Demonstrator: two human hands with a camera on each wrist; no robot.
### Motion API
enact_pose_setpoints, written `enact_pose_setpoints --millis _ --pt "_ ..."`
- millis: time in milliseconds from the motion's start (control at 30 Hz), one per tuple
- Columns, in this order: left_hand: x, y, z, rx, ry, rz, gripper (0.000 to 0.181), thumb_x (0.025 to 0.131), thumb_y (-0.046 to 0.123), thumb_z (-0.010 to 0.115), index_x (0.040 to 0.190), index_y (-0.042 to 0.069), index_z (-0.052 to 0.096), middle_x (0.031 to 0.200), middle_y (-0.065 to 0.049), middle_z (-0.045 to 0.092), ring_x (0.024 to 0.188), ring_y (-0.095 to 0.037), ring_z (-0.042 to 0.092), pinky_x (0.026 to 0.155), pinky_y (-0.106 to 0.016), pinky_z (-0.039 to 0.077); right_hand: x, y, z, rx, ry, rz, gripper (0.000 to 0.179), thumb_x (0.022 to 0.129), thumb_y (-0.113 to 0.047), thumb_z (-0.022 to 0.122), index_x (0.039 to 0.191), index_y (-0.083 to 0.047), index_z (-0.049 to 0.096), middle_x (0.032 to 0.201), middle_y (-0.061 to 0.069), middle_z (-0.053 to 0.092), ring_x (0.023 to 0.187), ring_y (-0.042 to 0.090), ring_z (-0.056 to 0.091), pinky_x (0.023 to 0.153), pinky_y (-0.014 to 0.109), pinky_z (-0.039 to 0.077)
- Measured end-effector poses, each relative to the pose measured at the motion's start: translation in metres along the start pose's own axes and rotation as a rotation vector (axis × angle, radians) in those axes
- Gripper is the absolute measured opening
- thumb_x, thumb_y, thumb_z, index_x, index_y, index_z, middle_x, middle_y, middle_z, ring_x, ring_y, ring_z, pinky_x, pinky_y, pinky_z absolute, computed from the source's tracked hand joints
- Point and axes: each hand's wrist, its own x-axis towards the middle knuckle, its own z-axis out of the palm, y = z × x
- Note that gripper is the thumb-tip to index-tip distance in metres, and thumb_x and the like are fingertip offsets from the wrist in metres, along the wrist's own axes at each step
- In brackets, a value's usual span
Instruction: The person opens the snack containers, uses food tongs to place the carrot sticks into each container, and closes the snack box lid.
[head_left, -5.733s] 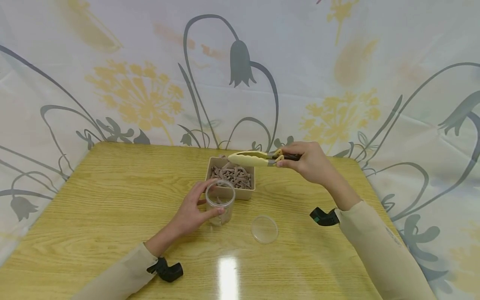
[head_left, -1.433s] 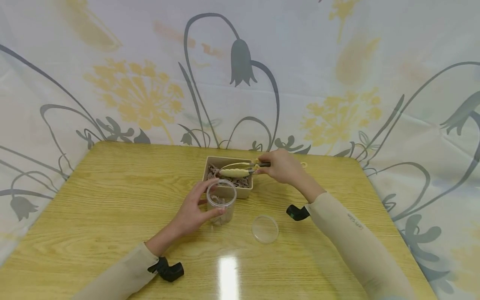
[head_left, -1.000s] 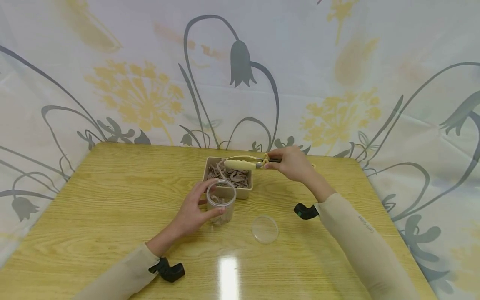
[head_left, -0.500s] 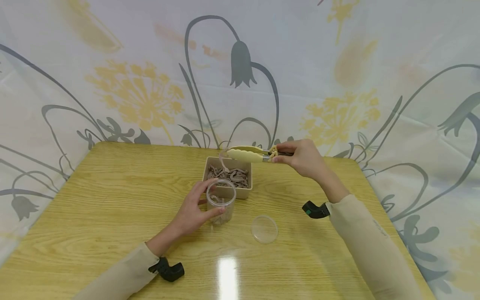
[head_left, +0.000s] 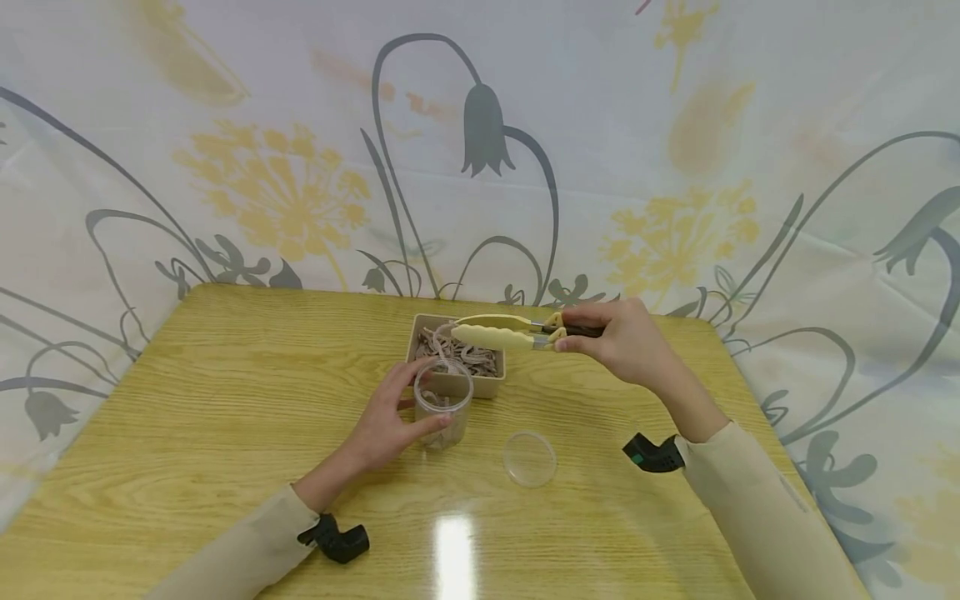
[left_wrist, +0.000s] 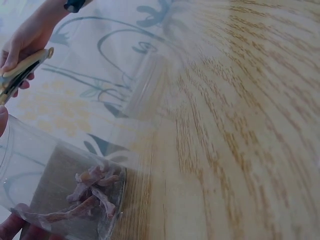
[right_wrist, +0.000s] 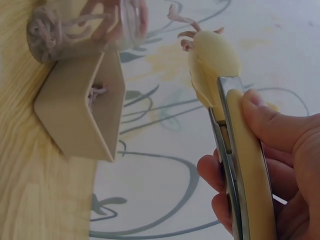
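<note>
My left hand (head_left: 386, 417) grips a clear plastic jar (head_left: 442, 429) that stands uncapped on the table. Several brownish strips (left_wrist: 92, 192), like dried meat, lie at the jar's bottom in the left wrist view. In my right hand (head_left: 618, 337) is a pair of yellow-tipped tongs (head_left: 495, 335), raised above the box and just behind the jar's mouth. Thin strips (right_wrist: 182, 22) stick out from between the tong tips in the right wrist view. Behind the jar, a beige rectangular box (head_left: 487, 386) holds a heap of the same strips.
A round clear lid (head_left: 529, 459) lies flat on the wooden table (head_left: 262, 400), right of the jar. The patterned cloth backdrop (head_left: 585, 125) rises at the table's far edge. Black wrist mounts (head_left: 341, 540) are strapped to both sleeves.
The tongs have come up out of the box with strips in their tips, then shifted right and slightly down toward the jar. My left hand and the jar have stayed put.
</note>
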Motion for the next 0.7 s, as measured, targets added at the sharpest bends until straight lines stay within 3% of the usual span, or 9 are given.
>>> enact_pose_setpoints --millis 267,433,700 --pt "0.000 0.000 0.000 -0.006 0.000 -0.002 0.077 0.084 0.022 0.082 0.149 0.015 0.041 0.133 -0.016 0.049 0.121 -0.032 0.050 0.095 -0.049 0.051 -0.017 -0.003 0.009 -0.016 0.029 -0.100 0.037 0.079 -0.012 0.085 0.111 0.004 0.074 0.099 0.014 0.075 0.086 0.022 0.073 0.071 0.034 0.060" --pt "0.000 0.001 0.000 -0.007 -0.002 -0.008 0.077 0.084 0.022 0.082 0.149 0.017 0.042 0.134 -0.010 0.048 0.120 -0.032 0.050 0.095 -0.049 0.051 -0.024 -0.002 0.014 -0.030 0.015 -0.146 0.037 0.078 -0.011 0.085 0.110 0.005 0.074 0.099 0.016 0.074 0.087 0.026 0.073 0.071 0.036 0.060" --pt "0.001 0.001 0.000 -0.005 -0.010 -0.016 0.078 0.084 0.023 0.082 0.150 0.017 0.041 0.136 -0.011 0.046 0.121 -0.032 0.050 0.096 -0.050 0.050 -0.024 0.003 0.021 -0.085 -0.022 -0.190 0.038 0.080 -0.015 0.084 0.111 0.004 0.074 0.100 0.016 0.074 0.090 0.026 0.073 0.073 0.039 0.060"
